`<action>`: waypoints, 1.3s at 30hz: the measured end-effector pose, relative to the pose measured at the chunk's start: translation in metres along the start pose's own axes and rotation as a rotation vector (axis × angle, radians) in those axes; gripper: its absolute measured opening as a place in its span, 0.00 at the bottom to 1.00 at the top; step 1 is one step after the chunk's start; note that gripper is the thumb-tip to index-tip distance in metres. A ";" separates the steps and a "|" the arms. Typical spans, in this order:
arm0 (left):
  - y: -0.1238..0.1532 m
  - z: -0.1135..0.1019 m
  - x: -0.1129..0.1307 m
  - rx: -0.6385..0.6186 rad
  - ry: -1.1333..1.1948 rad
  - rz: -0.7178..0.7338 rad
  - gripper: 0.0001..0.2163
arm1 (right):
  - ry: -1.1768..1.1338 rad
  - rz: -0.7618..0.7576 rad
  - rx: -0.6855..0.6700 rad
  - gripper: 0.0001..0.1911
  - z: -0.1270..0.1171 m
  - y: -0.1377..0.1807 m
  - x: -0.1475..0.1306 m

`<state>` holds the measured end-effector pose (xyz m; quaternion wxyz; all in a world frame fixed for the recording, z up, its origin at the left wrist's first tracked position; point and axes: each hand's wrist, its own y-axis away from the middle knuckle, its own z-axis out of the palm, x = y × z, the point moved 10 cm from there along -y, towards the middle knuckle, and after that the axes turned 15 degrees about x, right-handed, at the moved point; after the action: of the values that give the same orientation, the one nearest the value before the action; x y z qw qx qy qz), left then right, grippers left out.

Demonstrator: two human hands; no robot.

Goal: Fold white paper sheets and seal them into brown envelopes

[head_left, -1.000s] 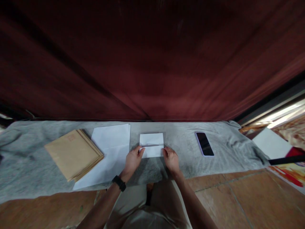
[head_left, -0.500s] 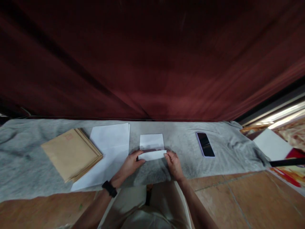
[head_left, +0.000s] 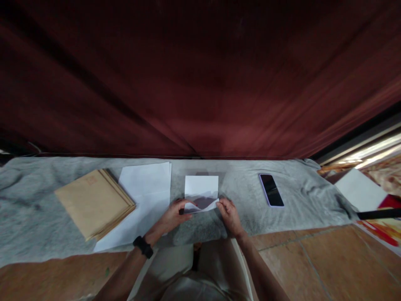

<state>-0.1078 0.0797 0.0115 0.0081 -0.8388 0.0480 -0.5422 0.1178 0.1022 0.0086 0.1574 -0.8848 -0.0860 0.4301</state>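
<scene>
A white sheet of paper [head_left: 201, 185] lies in front of me on a grey cloth, its near edge lifted and sagging in the middle. My left hand [head_left: 176, 215] pinches the left end of that raised edge between thumb and fingers. At the right end, my right hand [head_left: 229, 212] grips the paper's corner the same way. Shadow falls across the paper below the curled edge. A dark watch [head_left: 143, 247] is on my left wrist.
Larger white sheets [head_left: 147, 188] lie on the left, partly under a stack of brown envelopes [head_left: 94, 200]. A phone [head_left: 271, 190] in a purple case rests on the right of the grey cloth [head_left: 300, 200]. Behind stands a dark red curtain [head_left: 200, 104].
The near edge of the paper, a straight raised strip before, now dips in the middle and curls. More of the sheet's flat part shows. Both hands keep nearly the same place.
</scene>
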 end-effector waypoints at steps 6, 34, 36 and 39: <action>-0.003 0.000 0.002 -0.014 -0.158 0.109 0.20 | -0.072 -0.075 -0.132 0.07 -0.003 0.005 -0.002; -0.034 -0.021 -0.007 0.284 -0.859 -0.381 0.16 | 0.553 0.177 -0.084 0.15 0.023 -0.044 0.001; -0.037 -0.021 -0.005 0.277 -0.885 -0.375 0.16 | 0.578 0.185 -0.098 0.15 0.024 -0.048 0.001; -0.041 -0.022 -0.001 0.273 -0.930 -0.355 0.17 | 0.616 0.191 -0.106 0.15 0.026 -0.051 0.002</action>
<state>-0.1253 0.1215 0.0219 0.0459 -0.9778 -0.1747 -0.1062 0.0978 0.1558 0.0105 0.0887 -0.9844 0.0269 0.1499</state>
